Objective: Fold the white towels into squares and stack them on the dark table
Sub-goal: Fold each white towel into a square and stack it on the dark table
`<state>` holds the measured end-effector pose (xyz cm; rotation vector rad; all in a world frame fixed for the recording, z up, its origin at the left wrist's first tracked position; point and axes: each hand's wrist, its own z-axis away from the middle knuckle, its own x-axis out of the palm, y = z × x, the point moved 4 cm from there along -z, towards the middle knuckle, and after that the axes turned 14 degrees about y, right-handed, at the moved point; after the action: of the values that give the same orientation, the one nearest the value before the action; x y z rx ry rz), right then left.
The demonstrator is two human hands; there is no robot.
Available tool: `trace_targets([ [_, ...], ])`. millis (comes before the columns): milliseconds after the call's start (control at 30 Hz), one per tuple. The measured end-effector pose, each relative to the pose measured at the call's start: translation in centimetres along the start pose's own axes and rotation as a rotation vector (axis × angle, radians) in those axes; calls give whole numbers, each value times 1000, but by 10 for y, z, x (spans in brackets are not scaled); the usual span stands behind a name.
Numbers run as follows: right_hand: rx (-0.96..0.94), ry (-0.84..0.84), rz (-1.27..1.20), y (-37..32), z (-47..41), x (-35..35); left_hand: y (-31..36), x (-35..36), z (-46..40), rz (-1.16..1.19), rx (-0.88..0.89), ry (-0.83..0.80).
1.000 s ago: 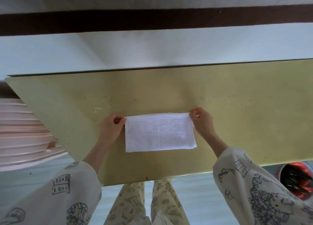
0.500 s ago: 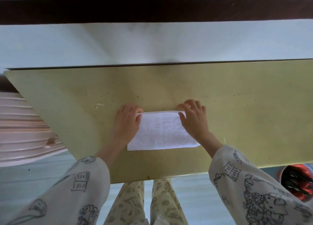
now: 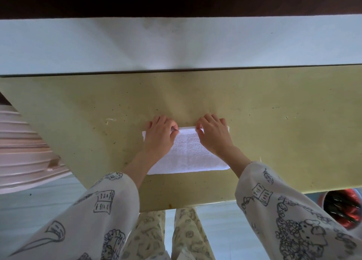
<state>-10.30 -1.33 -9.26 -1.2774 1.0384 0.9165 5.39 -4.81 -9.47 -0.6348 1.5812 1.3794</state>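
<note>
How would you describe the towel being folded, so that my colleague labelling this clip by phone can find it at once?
Start from the wide yellow-green table across the middle. Near its front edge, the left hand and right hand press on a white towel, a flat folded rectangle lying on the tabletop. It is the only white cloth on the table.

There is just one camera, and it sits on the person's head, looking forward and down over the yellow-green table (image 3: pixel 274 142) from right above its near edge. It is close enough that both hands, the left hand (image 3: pixel 159 137) and the right hand (image 3: pixel 213 136), show in the middle on the white towel (image 3: pixel 188 154), with the printed sleeves (image 3: pixel 284 210) big at the bottom. The wide lens also takes in the pale wall (image 3: pixel 176 42) past the table's far edge and the floor (image 3: pixel 39 207) and the person's legs (image 3: pixel 150 234) under the near edge.
</note>
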Motion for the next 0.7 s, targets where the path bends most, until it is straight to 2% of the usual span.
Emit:
trace_targets([
  [233, 22, -9, -4, 0, -4, -1, 1, 0, -1, 28, 0, 61],
  [367, 26, 39, -16, 0, -4, 1, 0, 4, 0, 22, 20, 81],
  [500, 102, 337, -60, -1, 5, -11, -1, -5, 12, -103, 40, 272],
  [567, 82, 432, -88, -9, 19, -12, 0, -8, 28, -128, 80, 303],
  [633, -13, 409, -157, -23, 38, -2, 3, -1, 48, -131, 172, 272],
  [700, -86, 307, -174, -32, 58, 14, 5, 11, 65, -164, 253, 182],
])
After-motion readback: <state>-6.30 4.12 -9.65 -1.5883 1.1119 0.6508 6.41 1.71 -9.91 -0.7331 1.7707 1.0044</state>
